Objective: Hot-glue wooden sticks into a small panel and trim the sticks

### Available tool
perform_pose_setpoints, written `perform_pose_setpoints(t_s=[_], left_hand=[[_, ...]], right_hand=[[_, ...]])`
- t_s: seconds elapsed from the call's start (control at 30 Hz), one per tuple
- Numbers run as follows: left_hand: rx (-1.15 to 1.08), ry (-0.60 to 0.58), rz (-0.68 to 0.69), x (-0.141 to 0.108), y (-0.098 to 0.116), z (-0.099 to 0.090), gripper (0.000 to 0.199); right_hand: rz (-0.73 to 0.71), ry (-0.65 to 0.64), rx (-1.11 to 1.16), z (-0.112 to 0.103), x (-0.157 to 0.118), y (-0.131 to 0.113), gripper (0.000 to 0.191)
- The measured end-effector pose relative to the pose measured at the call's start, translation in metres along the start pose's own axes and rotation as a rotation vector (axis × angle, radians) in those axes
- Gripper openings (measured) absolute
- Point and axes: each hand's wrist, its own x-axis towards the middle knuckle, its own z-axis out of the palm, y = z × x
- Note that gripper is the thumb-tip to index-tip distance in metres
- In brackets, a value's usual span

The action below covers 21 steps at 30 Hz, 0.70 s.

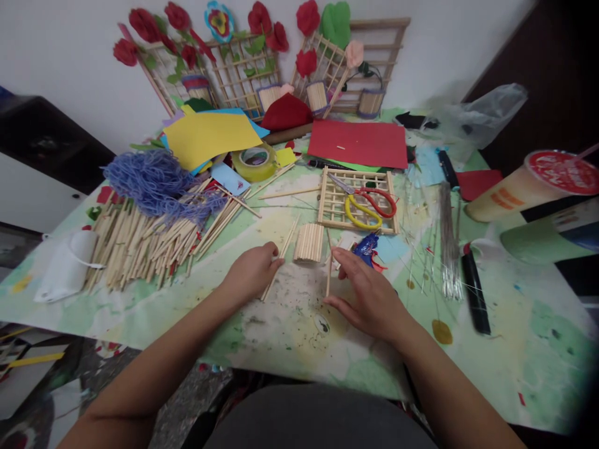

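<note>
My left hand (255, 269) is closed, thumb and finger pinching a couple of thin wooden sticks (286, 240) that slant over the table. Between my hands stands a small holder made of short sticks (309, 243) side by side. Just right of it, my right hand (362, 287) has a single short wooden stick (328, 271) between thumb and index finger, thumb at its lower end. Behind that hand lie a blue glue gun (366, 247), partly hidden, and a stick lattice (327, 212) with red-and-yellow-handled scissors (360, 218) on top.
Left are a pile of sticks (126, 249), purple yarn (145, 178) and a white device (68, 265). Tape (255, 163) and red paper (358, 143) lie behind. Wires (449, 249), a black marker (476, 296) and a drink cup (510, 193) are right. Flowered lattices (246, 75) lean on the wall.
</note>
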Motion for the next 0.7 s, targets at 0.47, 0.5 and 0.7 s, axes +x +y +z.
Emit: perform_pose_setpoints(t_s=[0.47,0.5,0.7], left_hand=[[0.079,-0.092,0.059,-0.009,-0.003,-0.004,0.025],[0.072,-0.098,0.04,-0.009,-0.003,-0.003,0.027],[-0.031,-0.105,-0.013,-0.009,-0.007,0.003,0.034]], right_hand=[[0.047,0.056,0.095,-0.003,0.001,-0.005,0.08],[0.06,0.062,0.101,-0.004,0.001,-0.005,0.079],[0.081,0.075,0.123,-0.004,0.002,-0.006,0.076]])
